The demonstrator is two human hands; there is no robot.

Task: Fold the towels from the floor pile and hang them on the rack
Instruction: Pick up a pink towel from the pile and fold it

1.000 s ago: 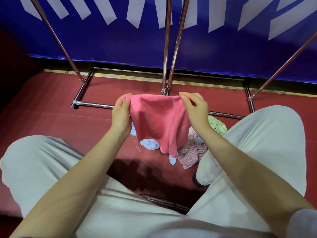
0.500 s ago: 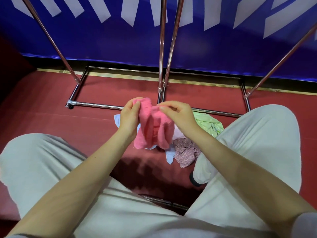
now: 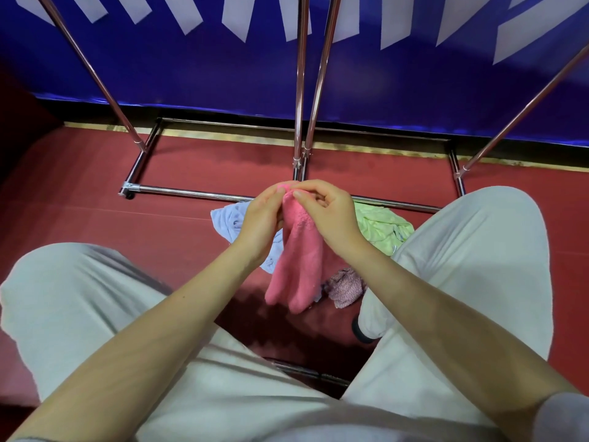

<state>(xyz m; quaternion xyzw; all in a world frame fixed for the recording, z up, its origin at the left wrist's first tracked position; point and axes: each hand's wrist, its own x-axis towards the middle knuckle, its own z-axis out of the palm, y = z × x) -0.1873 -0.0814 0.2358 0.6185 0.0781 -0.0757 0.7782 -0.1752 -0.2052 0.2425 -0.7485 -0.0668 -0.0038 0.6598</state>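
Left hand [image 3: 261,218] and right hand [image 3: 325,212] together pinching top of folded pink terry towel [image 3: 296,266], apparently doubled, above floor pile.

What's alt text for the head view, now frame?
Both hands, left hand and right hand, pinch the top of a folded pink towel hanging above a floor pile of blue, green and patterned cloths, before a chrome rack.
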